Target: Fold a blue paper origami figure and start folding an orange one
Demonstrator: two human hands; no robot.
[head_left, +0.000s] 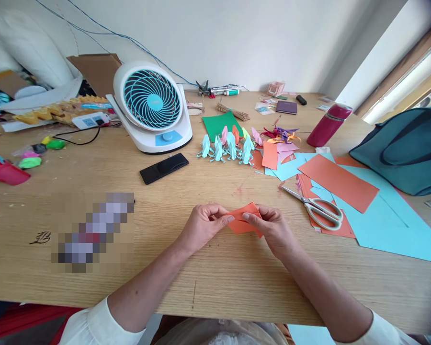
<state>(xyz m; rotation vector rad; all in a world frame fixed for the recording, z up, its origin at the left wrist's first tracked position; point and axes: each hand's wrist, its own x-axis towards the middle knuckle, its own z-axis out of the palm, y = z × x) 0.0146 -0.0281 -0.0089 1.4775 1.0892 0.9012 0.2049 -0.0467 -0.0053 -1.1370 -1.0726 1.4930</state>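
Observation:
Between my two hands, just above the table, is a small piece of orange paper (244, 226) with folds in it. My left hand (209, 221) pinches its left edge between thumb and fingers. On the right side, my right hand (273, 223) grips the paper, its thumb lying across the front. Fingers behind the sheet are partly hidden. Beyond the hands stand several folded paper figures (232, 147), mostly light blue, with pink and orange ones behind. To the right lie scissors (321, 211) with white handles, resting on orange and blue sheets.
A white fan (153, 103) stands behind a black phone (164, 168). Large light blue paper (391, 225) and an orange sheet (339, 181) spread rightward. A magenta bottle (328, 125) and a teal bag (404, 148) stand at right. Green paper (219, 125) lies behind the figures.

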